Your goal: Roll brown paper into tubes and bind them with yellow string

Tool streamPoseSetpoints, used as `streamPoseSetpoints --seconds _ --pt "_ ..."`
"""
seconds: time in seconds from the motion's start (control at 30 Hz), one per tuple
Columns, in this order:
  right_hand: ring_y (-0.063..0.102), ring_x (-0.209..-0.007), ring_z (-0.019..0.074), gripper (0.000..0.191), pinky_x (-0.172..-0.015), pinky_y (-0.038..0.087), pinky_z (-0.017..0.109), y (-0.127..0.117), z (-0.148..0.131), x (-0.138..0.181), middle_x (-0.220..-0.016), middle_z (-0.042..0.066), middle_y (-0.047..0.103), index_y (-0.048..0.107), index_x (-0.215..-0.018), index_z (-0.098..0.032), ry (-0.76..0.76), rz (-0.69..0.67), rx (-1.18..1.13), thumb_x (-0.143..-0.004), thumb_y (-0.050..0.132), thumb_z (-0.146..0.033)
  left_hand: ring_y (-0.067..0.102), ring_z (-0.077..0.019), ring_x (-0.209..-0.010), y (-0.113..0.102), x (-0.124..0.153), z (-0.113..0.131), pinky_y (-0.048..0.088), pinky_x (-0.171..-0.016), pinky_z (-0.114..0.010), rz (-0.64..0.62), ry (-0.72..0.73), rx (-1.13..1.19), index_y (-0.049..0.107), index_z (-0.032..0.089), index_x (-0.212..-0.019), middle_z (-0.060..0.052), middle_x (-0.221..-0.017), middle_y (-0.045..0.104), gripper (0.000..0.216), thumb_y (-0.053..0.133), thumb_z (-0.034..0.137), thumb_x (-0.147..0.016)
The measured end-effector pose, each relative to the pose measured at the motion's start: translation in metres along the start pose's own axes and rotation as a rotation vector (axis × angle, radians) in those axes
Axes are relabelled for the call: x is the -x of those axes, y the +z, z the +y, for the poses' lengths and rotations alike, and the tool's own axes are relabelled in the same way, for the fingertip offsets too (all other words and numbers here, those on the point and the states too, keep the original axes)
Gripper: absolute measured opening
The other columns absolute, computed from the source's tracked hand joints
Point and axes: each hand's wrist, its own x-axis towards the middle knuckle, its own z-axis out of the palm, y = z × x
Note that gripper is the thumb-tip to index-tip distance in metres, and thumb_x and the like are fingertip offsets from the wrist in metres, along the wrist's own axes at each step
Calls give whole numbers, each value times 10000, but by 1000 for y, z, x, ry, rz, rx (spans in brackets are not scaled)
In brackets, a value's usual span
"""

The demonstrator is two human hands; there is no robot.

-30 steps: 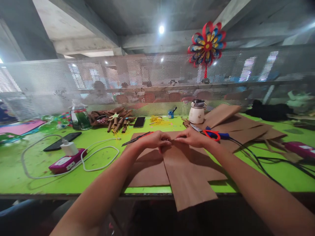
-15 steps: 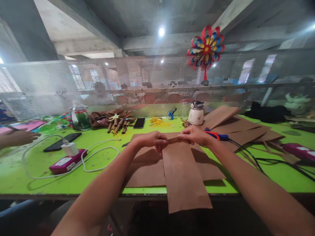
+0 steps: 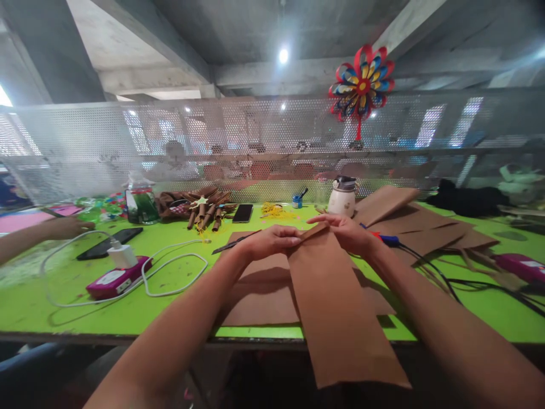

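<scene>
"Where was the paper strip?"

"From where I stood, the brown paper strip (image 3: 343,309) ran from the centre of the frame to the lower right of centre, its near end hanging past the edge of the green table (image 3: 179,315). Loose brown sheets (image 3: 264,309) lay beneath it."

"And the hands?"

"The left hand (image 3: 277,241) had thumb and fingers pinched on the left end of the narrow fold (image 3: 314,232) along the top. The right hand (image 3: 348,232) was at the other end, forefinger stretched out; the thumb was hidden, so I couldn't tell whether it gripped."

"Did it look awkward to handle?"

"Light, I'd have said, and fairly stiff for paper: it sloped down almost flat with little sag. Not slippery, by its dull face, but likely to crease or tear if tugged."

"So where would you have held it?"

"By both ends of that fold, where the paper seemed doubled and firmer; a grip mid-strip would probably have buckled it. I'd also have minded the dark blade (image 3: 232,243) beside the left wrist."
</scene>
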Motion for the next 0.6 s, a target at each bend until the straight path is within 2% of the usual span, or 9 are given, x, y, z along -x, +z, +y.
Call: streamPoseSetpoints --seconds 0.1,0.2,0.4,0.6 --pt "628 -745 145 436 -722 504 295 7 -5 6 -845 42 687 633 -1112 -180 13 -191 21 -695 728 -261 475 -102 -720 7 0 -1 377 -698 -250 -51 1 173 633 135 -885 -12 -803 539 196 617 315 -808" --pt "610 -755 138 329 -741 495 288 12 -11 10 -852 56 677 680 -1031 -146 -23 -296 106 -728 702 -272 507 -115 -772 11 -1 -1 389 -763 -272 -116 -20 229 656 128 -881 -23 -832 571 203 660 304 -779" --pt "545 -823 132 138 -760 447 266 20 -23 10 -858 37 586 698 -835 -133 -187 -292 258 -736 685 -228 564 -132 -805 14 -4 -9 404 -791 -298 -141 -73 378 677 123 -930 -48 -872 631 251 711 279 -737" --pt "514 -806 133 129 -751 429 275 25 -20 10 -835 26 544 651 -799 -125 -192 -300 276 -740 676 -237 597 -146 -817 18 -6 -16 433 -788 -290 -92 -90 543 692 119 -917 -63 -883 660 298 767 254 -663"
